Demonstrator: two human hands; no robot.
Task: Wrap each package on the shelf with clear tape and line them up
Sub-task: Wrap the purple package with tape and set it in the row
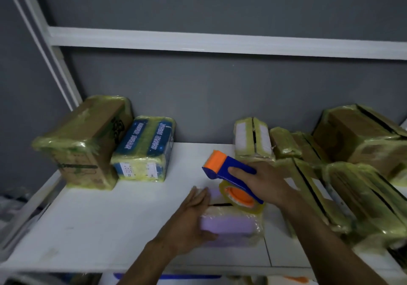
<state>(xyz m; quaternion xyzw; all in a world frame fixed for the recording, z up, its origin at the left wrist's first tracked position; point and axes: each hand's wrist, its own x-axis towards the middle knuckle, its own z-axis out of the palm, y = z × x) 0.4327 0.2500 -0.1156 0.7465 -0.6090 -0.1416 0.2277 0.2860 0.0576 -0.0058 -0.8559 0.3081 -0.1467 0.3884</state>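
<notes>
Fig. View down onto white shelf (110, 229), L to R.

(a) Back-left corner: brown carton (86, 139) and blue package (145, 150), touching, both under yellowish film and standing in line along the back edge.

(b) Near front edge, centre: lilac package (229, 225), the item in work. Its R end is filmed; the near face and L part are bare. Long axis seems to run L–R, parallel w/ the front edge, but the top is partly hidden.

(c) Left hand (189, 216): fingers straight along the pkg's L end, thumb hooked under the near edge, so it holds the pkg.

(d) Right hand (259, 181): wrapped round the blue-orange tape dispenser (226, 168). The tape roll (242, 198) sits over the pkg's R-rear top; contact can't be told.

(e) R side: heap of filmed packages (352, 185), not lined up.

Key relation: the pkg lies between the hands, L hand at one end and roll at the other. Next pass prob. runs along that axis toward the L hand, which must yield.
</notes>
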